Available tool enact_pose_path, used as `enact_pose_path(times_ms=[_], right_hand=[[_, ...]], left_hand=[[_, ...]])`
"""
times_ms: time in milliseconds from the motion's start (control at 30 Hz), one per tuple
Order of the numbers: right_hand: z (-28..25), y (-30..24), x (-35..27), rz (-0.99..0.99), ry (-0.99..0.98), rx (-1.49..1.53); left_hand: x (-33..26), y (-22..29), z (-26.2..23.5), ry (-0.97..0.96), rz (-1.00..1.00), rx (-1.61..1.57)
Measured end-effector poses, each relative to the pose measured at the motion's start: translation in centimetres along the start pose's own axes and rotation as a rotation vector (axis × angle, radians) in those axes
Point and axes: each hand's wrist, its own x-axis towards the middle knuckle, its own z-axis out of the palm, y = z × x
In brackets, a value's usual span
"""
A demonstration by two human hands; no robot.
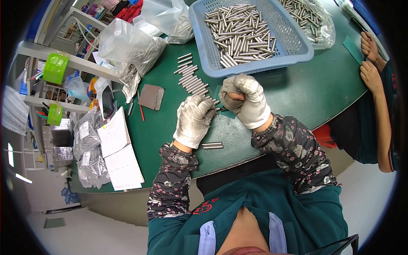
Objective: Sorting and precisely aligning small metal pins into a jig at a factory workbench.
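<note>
My left hand, in a pale work glove, is closed at the near end of a slanting row of short metal pins. Just to its right, my right hand is curled into a fist, its glove grey at the fingers and a bare patch of finger showing. A small dark tip sits in the gap between the hands; what either hand grips is mostly hidden. Below the hands, a few loose metal pins lie side by side on the green table.
A blue plastic basket full of metal pins stands beyond my hands, with bags at its left and a bag of pins at its right. Leftward lie a grey-brown square, a red pen and papers. A co-worker's hands are at right.
</note>
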Motion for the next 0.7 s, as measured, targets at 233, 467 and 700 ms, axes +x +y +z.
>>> enact_pose_path(times_ms=[233, 467, 700], right_hand=[[0.03, -0.01, -0.03, 0.007, 0.017, 0.0], [0.23, -0.33, 0.02, 0.003, 0.024, 0.007], [0.44, -0.01, 0.26, 0.025, 0.047, -0.054]], left_hand=[[0.03, 0.08, -0.01, -0.013, -0.016, 0.009], [0.19, 0.17, -0.12, -0.019, -0.021, 0.002], [0.34, 0.22, 0.04, -0.03, -0.029, 0.0]])
